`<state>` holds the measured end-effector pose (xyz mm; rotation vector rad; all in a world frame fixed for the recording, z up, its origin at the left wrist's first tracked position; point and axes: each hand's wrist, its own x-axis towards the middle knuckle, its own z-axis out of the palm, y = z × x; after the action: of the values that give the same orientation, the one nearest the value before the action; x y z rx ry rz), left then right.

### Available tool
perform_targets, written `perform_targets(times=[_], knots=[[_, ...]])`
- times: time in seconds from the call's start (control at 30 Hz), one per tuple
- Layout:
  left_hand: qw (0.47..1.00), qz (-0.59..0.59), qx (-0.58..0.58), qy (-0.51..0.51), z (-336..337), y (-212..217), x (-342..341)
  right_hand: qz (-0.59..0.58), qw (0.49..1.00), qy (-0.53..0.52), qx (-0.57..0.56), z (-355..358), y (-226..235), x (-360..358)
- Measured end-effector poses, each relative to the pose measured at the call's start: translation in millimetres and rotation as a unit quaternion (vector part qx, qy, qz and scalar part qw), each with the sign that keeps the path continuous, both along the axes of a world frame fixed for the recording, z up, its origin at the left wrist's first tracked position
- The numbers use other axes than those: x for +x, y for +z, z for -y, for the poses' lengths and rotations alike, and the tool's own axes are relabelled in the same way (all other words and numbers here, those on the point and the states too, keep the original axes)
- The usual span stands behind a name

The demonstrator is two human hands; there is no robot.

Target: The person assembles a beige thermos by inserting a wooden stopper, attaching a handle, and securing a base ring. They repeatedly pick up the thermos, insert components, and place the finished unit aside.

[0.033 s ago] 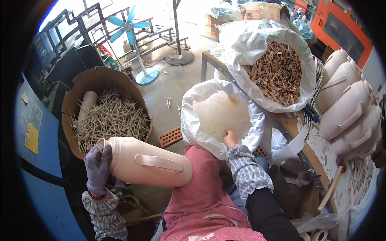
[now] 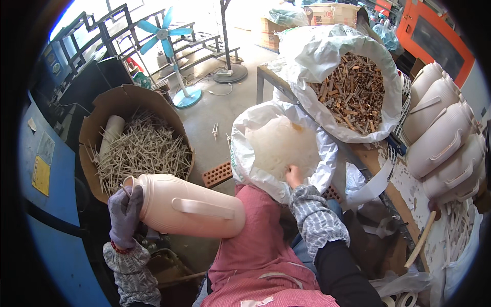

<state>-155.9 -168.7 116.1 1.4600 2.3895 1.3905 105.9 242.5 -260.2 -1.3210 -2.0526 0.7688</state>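
Observation:
A pale pink plastic jug (image 2: 174, 192) with a long side handle lies tilted across my lap, its open end to the left and its base against my pink apron (image 2: 255, 225). My left hand (image 2: 124, 215), in a grey glove, is closed around the rim of that open end. A thin pale stub shows by its fingers. My bare right hand (image 2: 293, 176) reaches into a white plastic bag (image 2: 243, 159), fingers bent together over a mass of pale translucent pieces (image 2: 279, 146). Whatever the fingertips hold is hidden.
At left stands a cardboard drum (image 2: 92, 130) full of thin pale plastic sprues. A bag of brown pieces (image 2: 353, 92) rests on the bench at right, near several stacked jugs (image 2: 445, 138) and a wooden-handled tool (image 2: 422, 240). A perforated brick (image 2: 217, 175) and a blue fan (image 2: 186, 97) stand on the floor.

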Motion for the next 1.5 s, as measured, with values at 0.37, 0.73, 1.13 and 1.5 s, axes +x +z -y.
perform_targets(times=[0.37, 0.73, 1.13, 1.5], knots=[[0.908, -0.385, 0.148, 0.077, -54.1, 55.2, 15.2, -0.318, 0.894, 0.091, -0.303, 51.3, 149.4, 94.4], [0.883, -0.386, 0.232, -0.13, -127.8, 75.9, 121.0, -0.346, 0.928, 0.103, -0.093, 89.0, 248.7, 192.3], [0.909, -0.183, 0.167, -0.337, -231.6, -15.4, 252.4, -0.364, 0.885, 0.256, -0.133, 139.4, 373.2, 177.5], [0.864, -0.091, 0.156, -0.471, -231.5, -31.9, 231.8, 0.041, 0.95, 0.257, 0.173, 150.2, 360.7, 152.9]])
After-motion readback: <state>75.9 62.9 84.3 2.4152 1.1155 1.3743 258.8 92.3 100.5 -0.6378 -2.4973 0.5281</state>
